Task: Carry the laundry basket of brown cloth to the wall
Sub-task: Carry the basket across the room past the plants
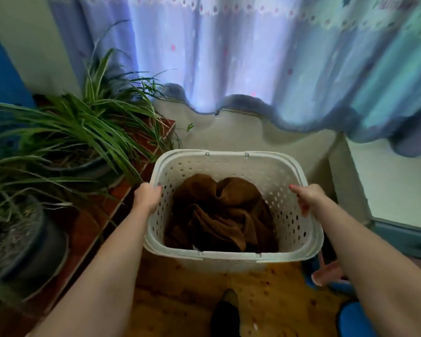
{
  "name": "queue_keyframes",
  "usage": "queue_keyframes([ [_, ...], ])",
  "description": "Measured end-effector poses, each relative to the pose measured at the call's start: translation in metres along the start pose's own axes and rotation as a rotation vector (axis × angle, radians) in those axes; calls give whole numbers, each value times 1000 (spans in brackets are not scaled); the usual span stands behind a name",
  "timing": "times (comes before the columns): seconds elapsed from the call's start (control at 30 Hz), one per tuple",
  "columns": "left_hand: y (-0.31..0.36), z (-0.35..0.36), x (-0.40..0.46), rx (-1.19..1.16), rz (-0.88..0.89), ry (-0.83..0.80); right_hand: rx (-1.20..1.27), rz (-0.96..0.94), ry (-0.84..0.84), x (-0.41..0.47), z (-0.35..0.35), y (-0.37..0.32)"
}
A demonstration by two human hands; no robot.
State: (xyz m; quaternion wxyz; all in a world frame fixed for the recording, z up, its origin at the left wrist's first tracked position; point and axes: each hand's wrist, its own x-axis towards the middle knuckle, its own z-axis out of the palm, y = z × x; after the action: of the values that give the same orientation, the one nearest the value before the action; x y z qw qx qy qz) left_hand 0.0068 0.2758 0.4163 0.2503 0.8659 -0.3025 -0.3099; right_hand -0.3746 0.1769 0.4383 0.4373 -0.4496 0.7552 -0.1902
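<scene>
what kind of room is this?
Likely a room in a home, by a window: a curtain hangs over the wall, potted plants sit left, and both hands hold a laundry basket of brown cloth.

Daylight is filtered through the curtain (229, 57), which is blown out to a bluish glow. Below it the room is left dim (edges bent, softly blurred).
</scene>
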Motion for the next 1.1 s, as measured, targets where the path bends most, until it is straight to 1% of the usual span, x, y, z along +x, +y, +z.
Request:
queue_keyframes([
  [0.13,-27,-36,-51,-1,14,42,-40,-35,-46,-49,-3,3],
  [0.27,-63,-56,-97,-9,-20,85,-84,-72,-123,-75,4,9],
  [0.43,-119,-60,-156,-85,-129,204,-188,-152,-216,-100,18,19],
  [0.6,-160,-63,-213,-107,-244,318,-345,-220,-266,-121,36,22],
  [0.73,-220,-61,-282,-223,-407,387,-492,-338,-357,-155,75,18],
  [0.83,-264,-69,-331,-292,-508,448,-579,-417,-432,-187,118,16],
  [0.93,-300,-89,-370,-315,-571,501,-632,-475,-518,-223,160,19],
  [1.1,-368,-125,-441,-335,-714,636,-674,-531,-695,-304,231,37],
])
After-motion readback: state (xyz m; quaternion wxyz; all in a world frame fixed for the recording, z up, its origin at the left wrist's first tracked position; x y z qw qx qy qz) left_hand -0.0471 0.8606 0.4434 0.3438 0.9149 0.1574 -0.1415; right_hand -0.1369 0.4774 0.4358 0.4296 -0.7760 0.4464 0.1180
